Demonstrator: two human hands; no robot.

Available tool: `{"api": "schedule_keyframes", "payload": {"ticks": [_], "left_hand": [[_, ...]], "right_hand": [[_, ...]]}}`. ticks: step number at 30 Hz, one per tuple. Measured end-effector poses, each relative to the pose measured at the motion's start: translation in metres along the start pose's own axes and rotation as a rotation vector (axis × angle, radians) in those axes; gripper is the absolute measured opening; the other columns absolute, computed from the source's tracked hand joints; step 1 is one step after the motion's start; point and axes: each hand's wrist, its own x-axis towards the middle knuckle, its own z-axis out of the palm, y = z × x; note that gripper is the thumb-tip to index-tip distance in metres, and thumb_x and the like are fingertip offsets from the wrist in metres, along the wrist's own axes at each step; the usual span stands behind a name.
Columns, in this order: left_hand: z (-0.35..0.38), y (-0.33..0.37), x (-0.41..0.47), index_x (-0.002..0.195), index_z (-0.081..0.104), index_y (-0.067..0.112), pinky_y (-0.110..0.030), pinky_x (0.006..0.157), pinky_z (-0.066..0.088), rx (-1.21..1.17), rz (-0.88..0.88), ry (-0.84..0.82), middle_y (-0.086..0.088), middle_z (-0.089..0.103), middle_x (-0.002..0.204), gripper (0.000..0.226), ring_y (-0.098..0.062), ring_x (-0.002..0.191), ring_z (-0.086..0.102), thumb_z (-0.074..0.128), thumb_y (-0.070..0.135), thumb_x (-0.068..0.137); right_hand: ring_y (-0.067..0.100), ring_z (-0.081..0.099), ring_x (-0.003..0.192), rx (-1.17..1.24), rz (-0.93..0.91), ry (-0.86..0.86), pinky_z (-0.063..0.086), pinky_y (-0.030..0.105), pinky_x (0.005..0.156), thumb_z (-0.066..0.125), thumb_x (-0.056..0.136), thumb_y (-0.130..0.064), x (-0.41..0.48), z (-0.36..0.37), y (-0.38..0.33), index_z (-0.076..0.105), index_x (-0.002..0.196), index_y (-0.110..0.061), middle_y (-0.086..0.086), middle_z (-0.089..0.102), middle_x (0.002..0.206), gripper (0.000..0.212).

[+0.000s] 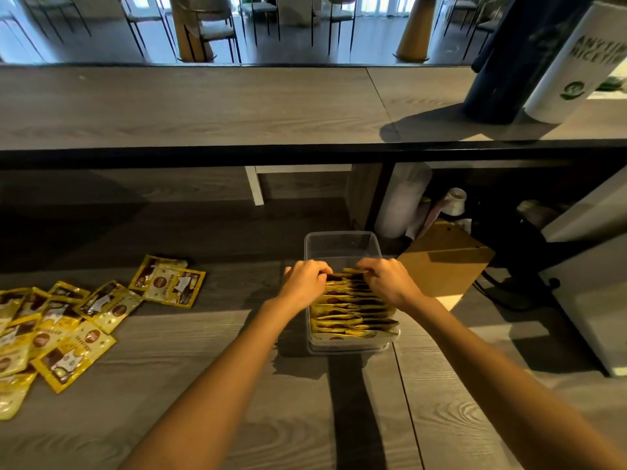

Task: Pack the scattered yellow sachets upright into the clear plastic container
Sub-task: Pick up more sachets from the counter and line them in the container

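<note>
Container (pixel 340 236) of clear plastic on the grey wood-grain table (pixel 210 385), right of centre, long side running away from the person. Inside, from the near wall to roughly two-thirds back, packed sachets (pixel 353 313) standing on edge in a tight row, tops leaning a little; beyond them only the clear walls of the far end. Both hands close together over the back of that row. Left hand (pixel 305 281) at the left wall, fingers curled down, pinching the top edge of the rearmost sachet (pixel 348 272). Right hand (pixel 388 281) at the right wall, fingers likewise curled, gripping the same yellow edge from the other side. Well apart to the left, loose sachets (pixel 64 330) lying flat and overlapping in a heap, partly cut off by the edge of view, with two more just past the heap. Just right of the container, a brown cardboard sheet (pixel 444 262). Higher up, on the raised counter (pixel 203 106), a dark blue cylinder (pixel 498 69) beside a white printed cylinder (pixel 573 62).
</note>
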Motion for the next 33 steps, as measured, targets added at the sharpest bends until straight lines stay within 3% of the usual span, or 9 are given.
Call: {"api": "schedule_keyframes", "payload": {"ticks": [9, 21, 26, 31, 33], "left_hand": [[0.000, -0.004, -0.002, 0.121, 0.061, 0.020, -0.041, 0.105, 0.030, 0.110, 0.054, 0.004, -0.006, 0.061, 0.124, 0.031, -0.023, 0.123, 0.044, 0.039, 0.017, 0.099], [-0.006, 0.000, -0.011, 0.133, 0.049, 0.015, -0.041, 0.112, 0.030, 0.021, 0.023, -0.018, -0.008, 0.048, 0.139, 0.039, -0.022, 0.134, 0.034, 0.031, 0.011, 0.099], [-0.020, 0.001, -0.016, 0.130, 0.052, 0.014, -0.040, 0.111, 0.030, 0.003, 0.035, 0.065, -0.009, 0.050, 0.135, 0.038, -0.023, 0.133, 0.034, 0.033, 0.009, 0.097], [-0.057, -0.015, -0.034, 0.124, 0.058, 0.012, -0.037, 0.109, 0.032, 0.001, 0.024, 0.294, -0.010, 0.054, 0.130, 0.037, -0.024, 0.129, 0.038, 0.036, 0.005, 0.095], [-0.071, -0.036, -0.046, 0.121, 0.060, 0.011, -0.035, 0.106, 0.033, -0.022, -0.034, 0.396, -0.010, 0.055, 0.129, 0.037, -0.024, 0.126, 0.040, 0.037, 0.004, 0.094]], "right_hand": [[0.023, 0.057, 0.111, 0.032, 0.021, -0.062, 0.039, 0.046, 0.107, 0.034, 0.099, -0.021, 0.000, 0.006, 0.000, 0.061, 0.117, -0.017, 0.006, 0.065, 0.119, 0.033], [0.024, 0.058, 0.108, 0.000, 0.005, -0.056, 0.035, 0.048, 0.108, 0.034, 0.098, -0.023, -0.002, 0.000, -0.004, 0.064, 0.111, -0.015, 0.008, 0.067, 0.113, 0.033], [0.027, 0.056, 0.112, -0.078, -0.018, 0.048, 0.018, 0.045, 0.115, 0.043, 0.092, -0.016, -0.005, -0.005, -0.018, 0.062, 0.104, -0.012, 0.011, 0.067, 0.111, 0.023], [0.022, 0.048, 0.126, -0.103, -0.159, 0.187, 0.017, 0.039, 0.117, 0.049, 0.090, -0.013, -0.007, 0.012, -0.076, 0.056, 0.123, -0.012, 0.008, 0.058, 0.129, 0.034], [0.022, 0.048, 0.125, -0.059, -0.215, 0.202, 0.027, 0.035, 0.113, 0.050, 0.090, -0.010, -0.008, 0.030, -0.105, 0.054, 0.126, -0.012, 0.007, 0.055, 0.131, 0.036]]}}
